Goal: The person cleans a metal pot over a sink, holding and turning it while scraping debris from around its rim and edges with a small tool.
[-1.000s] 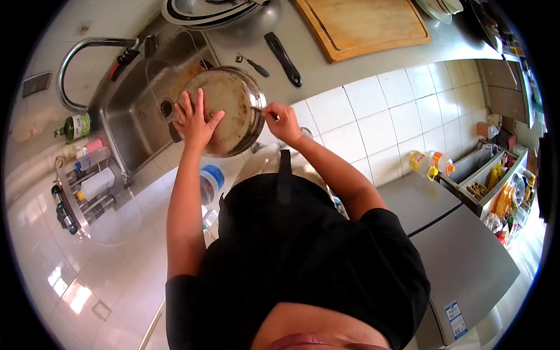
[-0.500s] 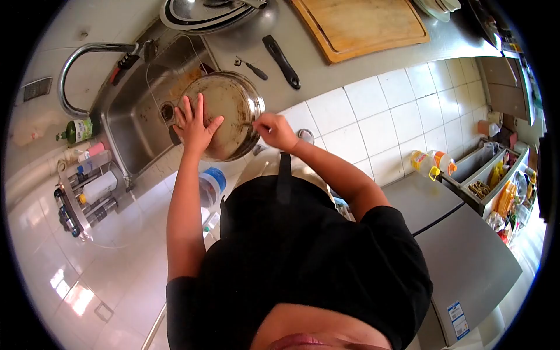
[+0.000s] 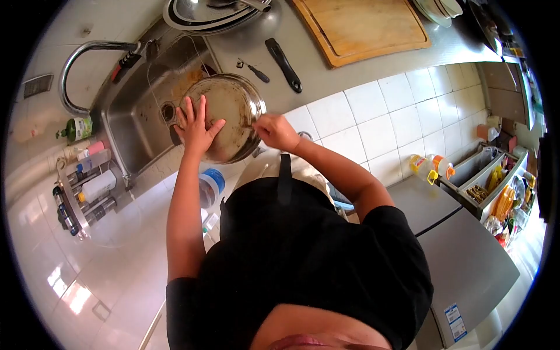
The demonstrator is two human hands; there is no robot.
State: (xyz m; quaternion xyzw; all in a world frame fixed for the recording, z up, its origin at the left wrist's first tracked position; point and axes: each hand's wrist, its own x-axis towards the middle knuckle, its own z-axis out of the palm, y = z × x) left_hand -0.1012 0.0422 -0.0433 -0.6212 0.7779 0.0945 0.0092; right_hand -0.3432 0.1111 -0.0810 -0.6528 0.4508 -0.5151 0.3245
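A round metal pan [image 3: 234,108], its stained, scratched base turned to me, rests over the near right edge of the sink. My left hand [image 3: 198,129] lies on that base with its fingers spread. At the pan's right rim, my right hand [image 3: 276,133] is closed in a pinch; whatever is between its fingers is too small or hidden to make out. On the counter beyond the pan lie a loose black handle [image 3: 283,65] and a small dark-handled screwdriver [image 3: 258,73]. A tiny metal piece [image 3: 240,63] sits by the screwdriver's tip.
The steel sink [image 3: 131,125] with its curved faucet [image 3: 73,61] is at left. Stacked metal bowls [image 3: 213,20] and a wooden cutting board [image 3: 364,29] occupy the counter. A green bottle [image 3: 79,129] stands beside the sink, and a large water bottle [image 3: 211,188] below.
The view has shifted very slightly. My left hand keeps its place on the pan, and my right hand stays pinched at the rim with hardly any visible movement.
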